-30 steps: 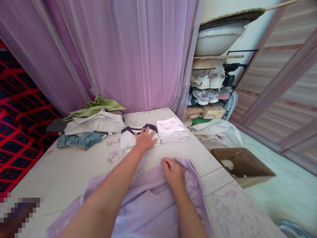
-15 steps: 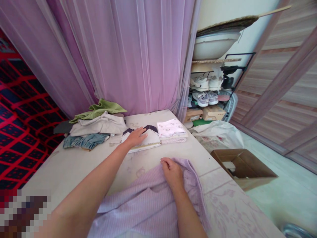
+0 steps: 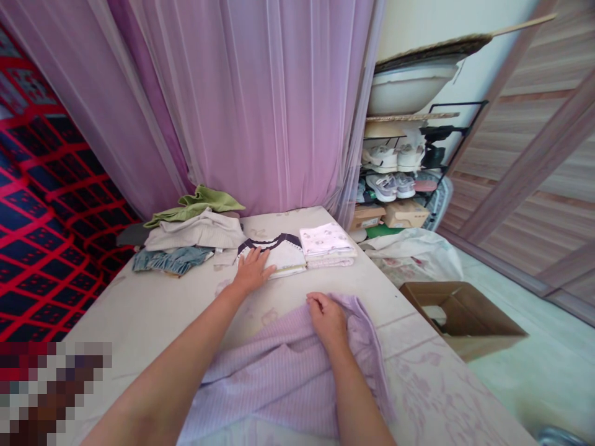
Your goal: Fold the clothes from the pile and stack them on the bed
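Observation:
My left hand (image 3: 252, 271) lies with its fingers spread on the front left part of a folded white shirt (image 3: 286, 253) with a dark collar and dark shoulder panels. Nearer to me, a lilac ribbed garment (image 3: 279, 384) is spread on the bed, with a gathered band like a waistband along its right side. At its upper edge my right hand (image 3: 328, 319) is closed, fingers curled against the fabric; what lies inside the fingers is mostly hidden. Just right of the shirt sits a folded pile of pale pink printed clothes (image 3: 328, 240).
Left of the shirt are a heap of grey clothing (image 3: 198, 230), a green garment (image 3: 199, 201) and denim (image 3: 171, 260). Purple curtains (image 3: 260, 111) hang behind the bed (image 3: 423, 371). Beyond its right edge stand an open cardboard box (image 3: 483, 347) and a shoe rack (image 3: 465, 139).
My left hand has slid back toward me and to the left over the white shirt, uncovering its collar. My right hand stays on the lilac garment. The view has shifted slightly.

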`<move>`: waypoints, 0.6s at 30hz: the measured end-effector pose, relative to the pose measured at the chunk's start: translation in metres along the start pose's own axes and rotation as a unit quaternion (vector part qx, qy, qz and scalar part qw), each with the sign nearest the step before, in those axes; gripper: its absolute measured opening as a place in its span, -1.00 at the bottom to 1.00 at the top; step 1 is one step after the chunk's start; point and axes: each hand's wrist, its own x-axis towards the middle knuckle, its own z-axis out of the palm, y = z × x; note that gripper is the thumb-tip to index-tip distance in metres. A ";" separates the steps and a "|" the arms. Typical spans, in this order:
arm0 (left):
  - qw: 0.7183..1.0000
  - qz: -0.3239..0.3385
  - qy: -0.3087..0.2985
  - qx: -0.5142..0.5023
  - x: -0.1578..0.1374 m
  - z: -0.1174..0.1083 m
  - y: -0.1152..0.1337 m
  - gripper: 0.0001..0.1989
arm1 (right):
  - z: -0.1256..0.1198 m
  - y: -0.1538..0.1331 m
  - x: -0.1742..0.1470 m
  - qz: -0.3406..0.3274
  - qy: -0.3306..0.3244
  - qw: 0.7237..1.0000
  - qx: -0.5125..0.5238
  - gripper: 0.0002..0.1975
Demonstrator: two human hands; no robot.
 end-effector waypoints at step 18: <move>0.981 0.061 -0.134 -0.128 -0.210 -0.031 -0.099 -0.53 | -0.023 -0.001 -0.004 -0.054 0.117 0.991 -0.049 -0.54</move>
